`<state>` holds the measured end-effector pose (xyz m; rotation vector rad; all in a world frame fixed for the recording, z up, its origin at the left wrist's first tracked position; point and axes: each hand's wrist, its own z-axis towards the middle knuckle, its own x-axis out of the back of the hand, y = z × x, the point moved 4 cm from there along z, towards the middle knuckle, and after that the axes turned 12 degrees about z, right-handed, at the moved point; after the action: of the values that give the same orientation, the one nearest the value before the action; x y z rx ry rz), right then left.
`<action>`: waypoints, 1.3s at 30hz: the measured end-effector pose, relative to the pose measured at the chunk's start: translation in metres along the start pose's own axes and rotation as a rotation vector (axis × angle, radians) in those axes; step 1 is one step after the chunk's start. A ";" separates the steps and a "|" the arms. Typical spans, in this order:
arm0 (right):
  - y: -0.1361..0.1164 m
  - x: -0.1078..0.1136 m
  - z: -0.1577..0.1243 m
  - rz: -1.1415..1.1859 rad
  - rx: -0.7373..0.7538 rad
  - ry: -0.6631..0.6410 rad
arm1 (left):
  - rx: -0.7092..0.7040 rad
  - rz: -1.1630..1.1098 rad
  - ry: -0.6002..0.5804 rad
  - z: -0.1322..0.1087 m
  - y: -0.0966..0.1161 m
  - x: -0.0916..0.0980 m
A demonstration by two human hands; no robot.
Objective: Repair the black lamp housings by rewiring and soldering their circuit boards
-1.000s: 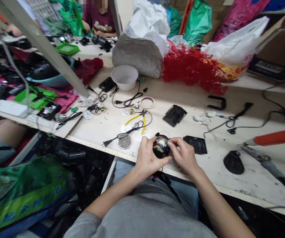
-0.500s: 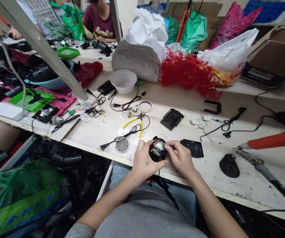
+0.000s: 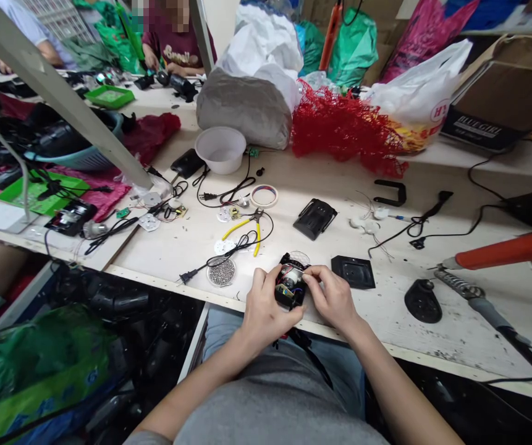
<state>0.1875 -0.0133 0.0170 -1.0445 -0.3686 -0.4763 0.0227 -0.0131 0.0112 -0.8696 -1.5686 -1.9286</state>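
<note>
Head view. Small black device (image 3: 290, 285) with open innards, held at the near edge of the workbench (image 3: 432, 334), partly covered by both hands; inner parts too small to name beyond a silvery cylinder and bits of coloured wire. Underside and back of the device hidden by the palms. Dark cable hanging from below it toward the lap, its end lost behind the grey shirt. Face of the person at the far bench blurred. Orange-handled tool (image 3: 511, 250) cut off at the right border; soldering iron (image 3: 492, 312) running out toward the lower right corner.

Left hand (image 3: 263, 309) curled around the device's left side, thumb up along its rim, wrist bent over the table edge. Right hand (image 3: 333, 300) closed in from the right, thumb and forefinger pinching at the top of the device, remaining fingers folded beneath. Both forearms coming up from the bottom of the frame, meeting in a V.

Just left of the hands, a round dish of tiny metal balls (image 3: 222, 272) and a black plug lead (image 3: 186, 275) near the bench edge. Yellow-handled pliers (image 3: 247, 225) farther back. Flat black square cover (image 3: 353, 272) just right of the right hand; black round stand (image 3: 423, 301) beyond it. Bare bench surface between cover and stand, and behind the device.
</note>
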 end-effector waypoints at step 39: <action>0.004 -0.002 -0.004 -0.003 -0.056 0.031 | 0.010 0.003 -0.027 0.003 0.003 0.002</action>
<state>0.1881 -0.0152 0.0114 -1.0896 -0.3311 -0.5075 0.0244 -0.0107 0.0148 -0.8966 -1.5900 -1.9127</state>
